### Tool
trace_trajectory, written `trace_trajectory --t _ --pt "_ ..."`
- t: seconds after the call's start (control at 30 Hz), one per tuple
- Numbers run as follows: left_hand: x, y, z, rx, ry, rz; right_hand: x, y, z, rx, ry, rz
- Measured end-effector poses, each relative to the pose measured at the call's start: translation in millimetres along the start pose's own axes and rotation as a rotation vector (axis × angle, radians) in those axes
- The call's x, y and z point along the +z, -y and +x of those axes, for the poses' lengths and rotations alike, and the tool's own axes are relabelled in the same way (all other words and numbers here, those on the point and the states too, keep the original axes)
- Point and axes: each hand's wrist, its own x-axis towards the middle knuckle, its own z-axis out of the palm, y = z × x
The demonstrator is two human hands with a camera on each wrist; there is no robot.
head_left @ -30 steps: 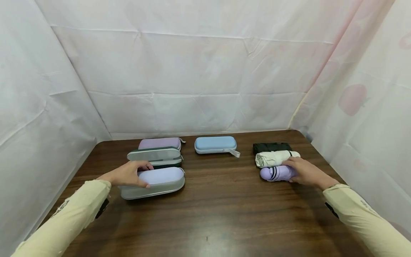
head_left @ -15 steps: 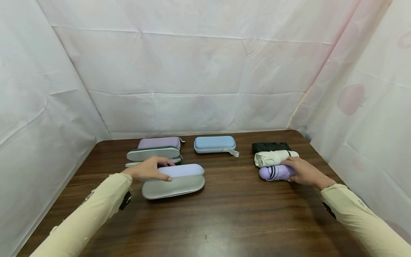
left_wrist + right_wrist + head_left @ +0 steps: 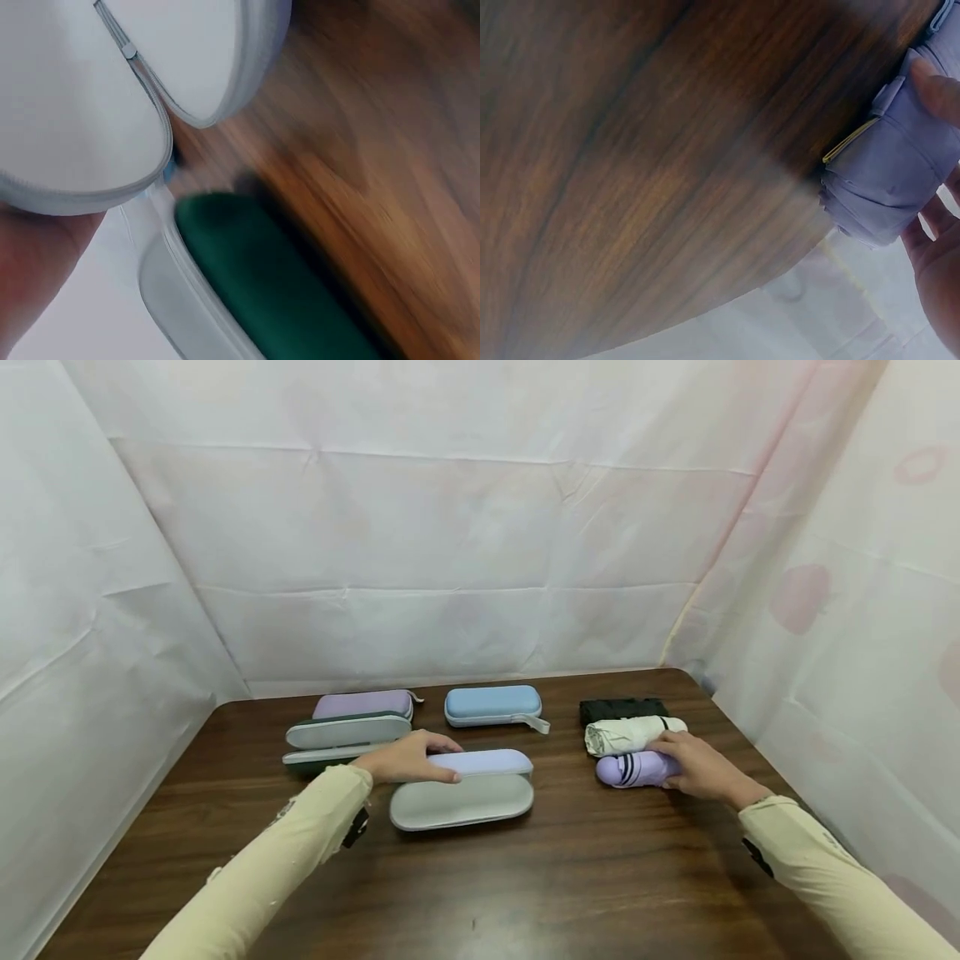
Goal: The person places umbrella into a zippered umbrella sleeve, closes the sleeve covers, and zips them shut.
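My left hand (image 3: 412, 757) grips the upper part of an unzipped lavender glasses case (image 3: 491, 762), thumb on the near side. The case gapes toward me, showing its pale grey lining (image 3: 461, 803); in the left wrist view the two lined halves (image 3: 75, 105) stand apart, with a zipper between them. At the right, my right hand (image 3: 697, 766) grips one end of a folded purple umbrella (image 3: 651, 769) with dark stripes. The right wrist view shows my thumb (image 3: 939, 91) pressed on its rolled fabric (image 3: 896, 169), with fingers round the other side.
An open dark green case (image 3: 348, 732) with grey lining lies left of my left hand, a closed purple case (image 3: 363, 703) behind it. A closed blue case (image 3: 492, 703) stands at the back middle. White (image 3: 626, 736) and black (image 3: 622, 709) folded umbrellas lie behind the purple one.
My left hand has carried the lavender case rightward from in front of the green case toward the table's middle. My right hand keeps its grip on the purple umbrella in place.
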Motion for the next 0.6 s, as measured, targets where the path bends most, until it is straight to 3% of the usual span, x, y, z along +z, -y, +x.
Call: trace_trajectory --t 0.27,0.6 --pt "16.9 -9.0 25.9 0.029 0.001 -0.022 5.8 2 2 -0.015 -0.040 -0.034" --pt "23.8 -9.1 38.2 0.027 -0.020 -0.038 10.0 1 -3 -0.087 -0.129 -0.140"
